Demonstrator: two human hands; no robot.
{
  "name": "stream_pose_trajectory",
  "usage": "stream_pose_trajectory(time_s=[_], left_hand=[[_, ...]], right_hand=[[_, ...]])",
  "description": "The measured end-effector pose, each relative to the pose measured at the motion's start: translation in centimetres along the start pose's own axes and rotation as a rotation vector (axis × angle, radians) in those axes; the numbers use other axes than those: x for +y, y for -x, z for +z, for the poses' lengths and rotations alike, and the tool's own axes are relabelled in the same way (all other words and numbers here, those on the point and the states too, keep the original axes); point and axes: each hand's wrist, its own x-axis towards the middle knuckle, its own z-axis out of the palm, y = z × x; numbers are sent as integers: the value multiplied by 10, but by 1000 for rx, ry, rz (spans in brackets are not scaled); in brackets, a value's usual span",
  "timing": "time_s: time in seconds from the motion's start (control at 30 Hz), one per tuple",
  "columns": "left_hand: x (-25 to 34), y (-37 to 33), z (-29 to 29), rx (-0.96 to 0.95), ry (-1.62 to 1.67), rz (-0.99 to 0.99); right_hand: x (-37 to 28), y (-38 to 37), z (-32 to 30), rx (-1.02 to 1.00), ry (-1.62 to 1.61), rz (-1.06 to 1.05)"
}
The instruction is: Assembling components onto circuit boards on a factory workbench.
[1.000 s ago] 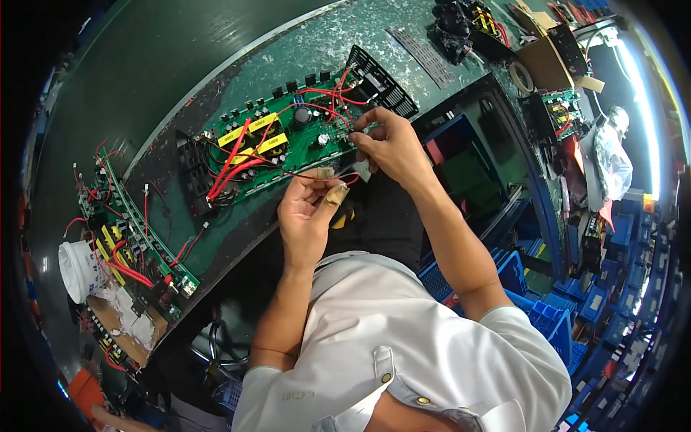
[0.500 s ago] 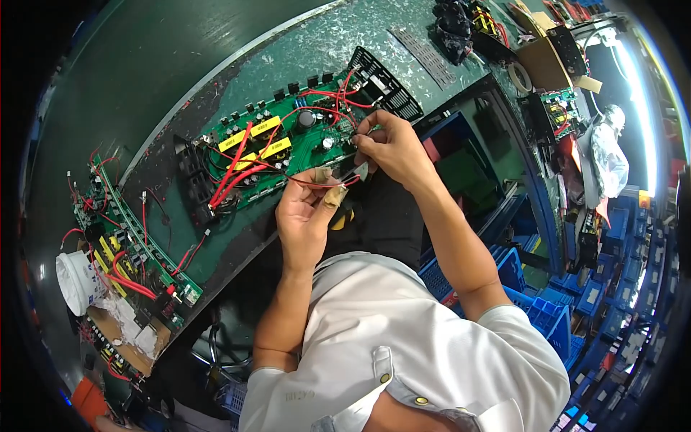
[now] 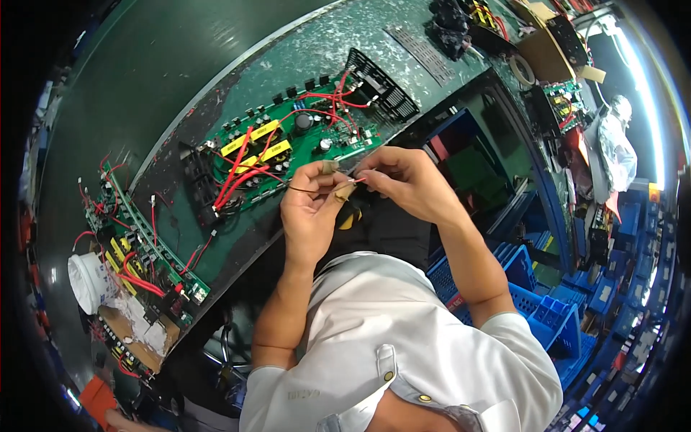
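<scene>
My left hand (image 3: 306,216), with tan tape round its thumb and a finger, pinches a thin wire (image 3: 296,189) in front of the circuit board's near edge. Close beside it, my right hand (image 3: 414,187) is closed at the fingertips on the wire's red end (image 3: 360,180). The fingers partly hide the wire's tip. Beyond both hands lies the green circuit board (image 3: 309,145), carrying yellow-wrapped transformers (image 3: 275,150), capacitors and red wires (image 3: 234,160). A black slotted end panel (image 3: 381,84) stands at its right end, and a black end piece (image 3: 196,176) at its left.
More boards with red wires (image 3: 155,248) lie at the left, beside a white tub (image 3: 88,283) and a cardboard piece (image 3: 137,327). A perforated metal strip (image 3: 419,55) rests at the back. Blue crates (image 3: 543,317) stand to my right, below a dark-framed opening (image 3: 536,180).
My right hand has come away from the board's right end, down to my left hand, and now pinches the wire's red end. My left hand has stayed nearly in place.
</scene>
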Motion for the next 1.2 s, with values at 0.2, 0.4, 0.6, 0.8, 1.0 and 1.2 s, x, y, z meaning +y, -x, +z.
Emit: stream_pose_trajectory(time_s=[0.2, 0.4, 0.6, 0.8, 1.0, 1.2], left_hand=[[2, -1, -1, 23, -53, -21], [-3, 21, 3, -49, -110, -30], [-16, 60, -20, -786, -350, -408], [-20, 65, -31, -766, -467, -374], [5, 34, -28, -721, -489, -167], [37, 14, -18, -509, -457, 77]], right_hand=[[-6, 2, 7, 36, 148, -26], [3, -28, 4, 353, 158, 63], [11, -46, 3, 417, 452, -33], [6, -48, 5, 411, 558, 3], [-5, -50, 8, 373, 665, 58], [-12, -51, 24, 416, 931, 10]])
